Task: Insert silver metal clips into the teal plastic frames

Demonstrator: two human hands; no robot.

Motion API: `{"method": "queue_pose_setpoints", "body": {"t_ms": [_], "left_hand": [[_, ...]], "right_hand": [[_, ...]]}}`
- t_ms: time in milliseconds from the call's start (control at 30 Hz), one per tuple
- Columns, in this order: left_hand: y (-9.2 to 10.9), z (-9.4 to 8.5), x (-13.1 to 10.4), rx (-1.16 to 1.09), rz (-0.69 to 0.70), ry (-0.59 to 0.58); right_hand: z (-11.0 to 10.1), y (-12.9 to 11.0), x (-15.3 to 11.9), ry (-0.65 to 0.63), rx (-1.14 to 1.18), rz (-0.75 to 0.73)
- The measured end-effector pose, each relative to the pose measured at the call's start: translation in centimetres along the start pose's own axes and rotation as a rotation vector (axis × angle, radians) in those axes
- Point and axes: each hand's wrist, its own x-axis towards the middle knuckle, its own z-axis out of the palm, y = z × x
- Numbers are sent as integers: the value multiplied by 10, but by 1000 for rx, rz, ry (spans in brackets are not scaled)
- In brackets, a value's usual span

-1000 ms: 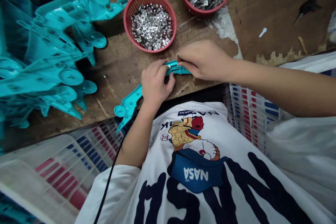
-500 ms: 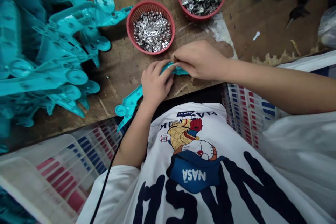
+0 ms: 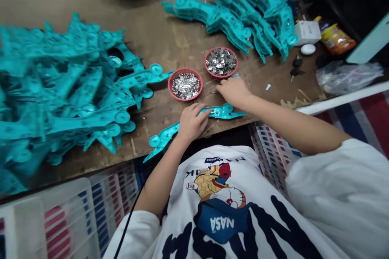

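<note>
A long, bent teal plastic part (image 3: 219, 112) with round discs lies along the table's near edge. My left hand (image 3: 193, 122) is closed over its middle and hides that stretch. My right hand (image 3: 234, 91) is above and to the right of the part, apart from it. Its fingers are pinched on a thin, dark, stick-like tool (image 3: 214, 92), whose tip points left. Just beyond my hands are two red baskets: the nearer basket (image 3: 185, 99) holds small shiny metal pieces, and the farther basket (image 3: 221, 76) holds larger metal clips.
A big heap of teal parts (image 3: 67, 89) covers the left of the table. More teal parts (image 3: 240, 16) are stacked at the back right. Keys (image 3: 296, 73), a white box (image 3: 307, 32) and a plastic bag (image 3: 346, 77) lie to the right. Plastic crates (image 3: 100, 210) stand below the edge.
My right hand has lifted off the teal part and moved up and right with the thin tool. My left hand stays on the part. The view has shifted to show more of the table.
</note>
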Motion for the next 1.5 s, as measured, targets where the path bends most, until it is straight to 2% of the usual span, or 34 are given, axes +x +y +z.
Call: {"method": "queue_pose_setpoints", "body": {"t_ms": [33, 100, 200, 267, 367, 500, 667, 733, 833, 933, 1000, 1100, 1167, 1233, 1333, 1400, 1467, 1500], "left_hand": [[-3, -10, 3, 5, -18, 39], [-17, -36, 8, 76, -153, 127], [-56, -82, 15, 288, -502, 222], [-83, -107, 20, 397, -686, 189], [-113, -127, 29, 442, -789, 30], [-124, -137, 43, 521, -795, -101], [-126, -157, 47, 554, -716, -126], [-132, -169, 43, 525, -677, -75], [-144, -185, 35, 448, -599, 72], [-152, -197, 32, 364, -456, 211], [-151, -202, 36, 318, -354, 247], [-136, -210, 49, 277, -265, 251], [-116, -215, 60, 276, -248, 252], [-83, -221, 68, 299, -279, 260], [-7, -220, 69, 391, -354, 246], [50, -210, 61, 360, -212, 122], [96, -188, 47, 232, 65, -212], [110, -172, 40, 211, 152, -307]], "right_hand": [[-1, 0, -3, 5, -6, 13], [-4, 0, -7, 12, -11, 28], [-8, 1, -8, 34, 6, 8], [-9, 2, -6, 32, 23, -27], [-7, 3, -2, -14, 25, -81], [-4, 3, 1, -53, 11, -128], [-7, 3, -2, -14, 42, -161], [-8, 3, -2, 8, 74, -164], [-9, 3, -1, 41, 126, -169], [-7, 3, 1, 65, 165, -188], [-3, 4, 1, 86, 197, -206], [3, 5, 2, 160, 287, -279], [5, 5, 4, 235, 412, -322], [3, 4, 7, 324, 624, -285], [-4, 7, 14, 370, 980, -97], [-10, 14, 17, 313, 1100, -14], [-13, 24, 16, 286, 1074, 2], [-14, 30, 15, 314, 1000, 2]]}}
